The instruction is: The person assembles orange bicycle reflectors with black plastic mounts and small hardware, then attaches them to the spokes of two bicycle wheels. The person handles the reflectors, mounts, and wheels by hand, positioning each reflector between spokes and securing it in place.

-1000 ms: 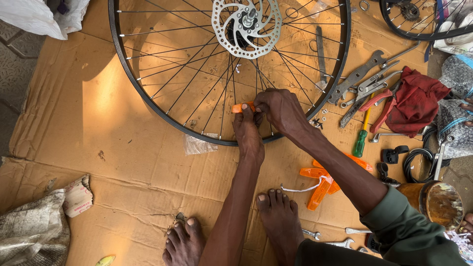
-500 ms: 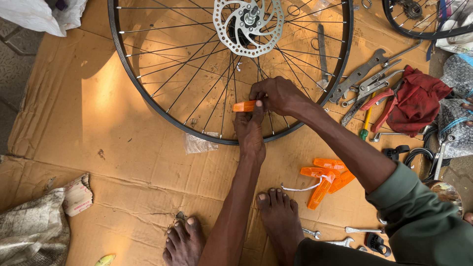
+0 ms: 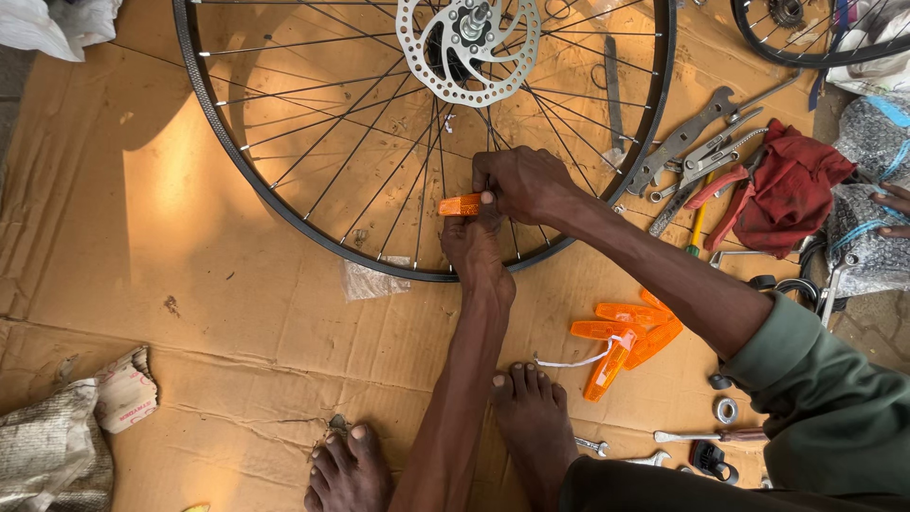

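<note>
We are pinching a small orange plastic spoke reflector [image 3: 461, 204] between the fingers of our right hand [image 3: 519, 182] and our left hand [image 3: 476, 248], holding it against the thin steel spokes in the lower part of the black-rimmed bicycle wheel [image 3: 284, 204] that is lying flat on the brown cardboard sheet [image 3: 142, 275]. A loose bundle of orange reflectors [image 3: 621, 343] is lying nearer the cardboard's right edge, just beside our right forearm, while grey metal wrenches [image 3: 684, 142] and a crumpled red cloth [image 3: 787, 185] are lying toward its upper right corner.
</note>
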Available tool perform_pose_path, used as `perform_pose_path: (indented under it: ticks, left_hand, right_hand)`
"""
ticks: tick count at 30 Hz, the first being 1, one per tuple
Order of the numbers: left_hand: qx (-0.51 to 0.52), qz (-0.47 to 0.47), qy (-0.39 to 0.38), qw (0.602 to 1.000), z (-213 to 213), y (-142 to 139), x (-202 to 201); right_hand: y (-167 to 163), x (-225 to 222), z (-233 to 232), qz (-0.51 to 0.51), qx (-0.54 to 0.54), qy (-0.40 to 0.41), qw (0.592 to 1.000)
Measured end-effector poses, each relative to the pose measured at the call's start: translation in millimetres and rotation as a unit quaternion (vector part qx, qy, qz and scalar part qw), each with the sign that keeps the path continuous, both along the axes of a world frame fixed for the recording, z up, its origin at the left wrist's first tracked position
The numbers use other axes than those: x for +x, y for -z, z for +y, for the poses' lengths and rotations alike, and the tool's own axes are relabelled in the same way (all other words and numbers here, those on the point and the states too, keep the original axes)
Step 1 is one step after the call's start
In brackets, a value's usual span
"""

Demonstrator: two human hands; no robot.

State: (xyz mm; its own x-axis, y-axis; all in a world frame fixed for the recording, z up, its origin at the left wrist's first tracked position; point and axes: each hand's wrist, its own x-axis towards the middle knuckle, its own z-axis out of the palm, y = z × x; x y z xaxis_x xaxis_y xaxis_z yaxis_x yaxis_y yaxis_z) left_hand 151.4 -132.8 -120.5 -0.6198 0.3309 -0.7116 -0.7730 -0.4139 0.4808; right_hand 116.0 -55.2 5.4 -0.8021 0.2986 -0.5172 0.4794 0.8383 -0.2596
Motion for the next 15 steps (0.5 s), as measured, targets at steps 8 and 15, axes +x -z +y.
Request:
perform_pose_path:
  ticks: [8,15]
  left_hand:
    - [-0.057,0.059,-0.057,0.995,-4.9,-32.2,14.0]
    - [-0.509,0.382,-0.104,0.764,-51.4,-40.3,-25.6]
  right_hand:
    - [2.5,40.6,-14.6,0.151,0.061,-0.055,0.985]
    - [13.0,65.0,-38.1,0.123,0.020,-0.082,0.989]
